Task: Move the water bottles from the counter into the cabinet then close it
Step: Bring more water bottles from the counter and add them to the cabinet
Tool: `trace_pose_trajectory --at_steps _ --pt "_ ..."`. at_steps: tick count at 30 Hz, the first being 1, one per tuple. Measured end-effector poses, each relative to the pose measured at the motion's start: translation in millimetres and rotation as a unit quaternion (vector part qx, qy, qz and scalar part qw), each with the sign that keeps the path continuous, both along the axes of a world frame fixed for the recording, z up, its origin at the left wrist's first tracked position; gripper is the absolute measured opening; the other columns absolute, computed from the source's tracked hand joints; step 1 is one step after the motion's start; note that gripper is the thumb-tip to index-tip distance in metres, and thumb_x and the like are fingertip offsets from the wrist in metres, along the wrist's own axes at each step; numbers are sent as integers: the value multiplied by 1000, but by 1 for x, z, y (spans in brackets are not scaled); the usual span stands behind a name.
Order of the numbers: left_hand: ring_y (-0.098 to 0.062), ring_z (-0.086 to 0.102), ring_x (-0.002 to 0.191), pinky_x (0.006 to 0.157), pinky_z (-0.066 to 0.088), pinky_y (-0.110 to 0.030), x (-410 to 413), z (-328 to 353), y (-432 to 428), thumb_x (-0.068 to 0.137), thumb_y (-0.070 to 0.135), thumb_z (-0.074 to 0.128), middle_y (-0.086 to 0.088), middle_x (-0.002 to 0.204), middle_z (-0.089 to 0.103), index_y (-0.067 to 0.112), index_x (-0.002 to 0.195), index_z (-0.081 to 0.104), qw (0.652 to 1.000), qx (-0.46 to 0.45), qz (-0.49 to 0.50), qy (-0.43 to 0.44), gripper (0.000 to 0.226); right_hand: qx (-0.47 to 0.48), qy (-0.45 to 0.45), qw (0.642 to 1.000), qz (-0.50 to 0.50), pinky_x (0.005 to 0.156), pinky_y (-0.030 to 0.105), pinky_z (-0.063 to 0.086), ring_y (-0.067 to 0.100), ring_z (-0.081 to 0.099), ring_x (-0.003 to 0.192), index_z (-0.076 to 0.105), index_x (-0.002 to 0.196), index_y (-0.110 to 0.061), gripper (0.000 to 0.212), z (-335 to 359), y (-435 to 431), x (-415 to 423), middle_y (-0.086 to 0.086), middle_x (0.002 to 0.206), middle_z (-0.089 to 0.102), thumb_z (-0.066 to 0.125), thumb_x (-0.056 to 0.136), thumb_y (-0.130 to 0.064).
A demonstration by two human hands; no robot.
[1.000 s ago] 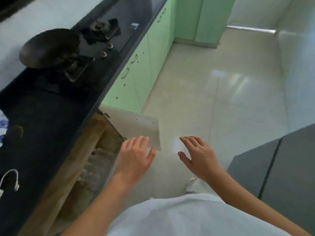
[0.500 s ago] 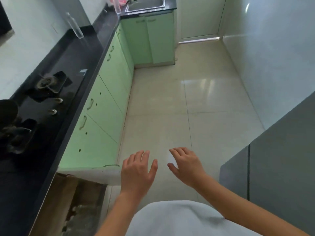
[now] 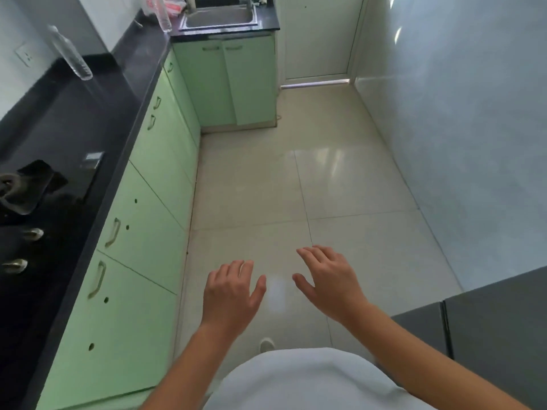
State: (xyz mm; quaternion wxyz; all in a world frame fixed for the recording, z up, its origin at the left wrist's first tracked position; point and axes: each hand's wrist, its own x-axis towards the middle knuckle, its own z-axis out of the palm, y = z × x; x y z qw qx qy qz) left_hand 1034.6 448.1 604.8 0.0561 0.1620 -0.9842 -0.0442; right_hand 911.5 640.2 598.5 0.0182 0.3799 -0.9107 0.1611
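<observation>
Plastic bottle (image 3: 71,54) sits on the dark bench (image 3: 97,108) well ahead and left of the left grip (image 3: 231,294) and right grip (image 3: 328,282), both wide and empty, so best step closer, then take its middle.

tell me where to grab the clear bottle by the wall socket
Grip the bottle round its mid-body, coming from the aisle side: it stands on its base, slim and round, with the wall behind it. Probably the left hand, empty and nearer the counter.
</observation>
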Motion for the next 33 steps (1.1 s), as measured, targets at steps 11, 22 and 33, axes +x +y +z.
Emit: trace_pose_trajectory --at_steps 11,22,33 --pt "-30 68 89 72 52 -39 -134 -10 -72 93 48 44 -7 105 73 11 112 71 997 1 -74 5 49 -3 -21 996 -89 94 40 54 24 62 113 65 129 -13 51 -17 -23 -105 -1 123 69 56 90 -45" --pt "-30 67 92 77 52 -41 -223 6 -170 92 48 42 -8 110 72 10 115 71 995 -34 95 -6 53 -2 -25 995 92 90 37 53 27 63 112 65 125 -14 51 -9 -180 -279 0 120 69 49 91 -48" --pt "-30 66 105 86 52 -44 -231 12 -288 96 54 37 -10 121 69 10 126 65 962 -6 271 -29 60 42 -8 953 301 102 41 47 28 56 125 57 136 -14 60 11 -379 -338 2 132 64 38 96 -55"
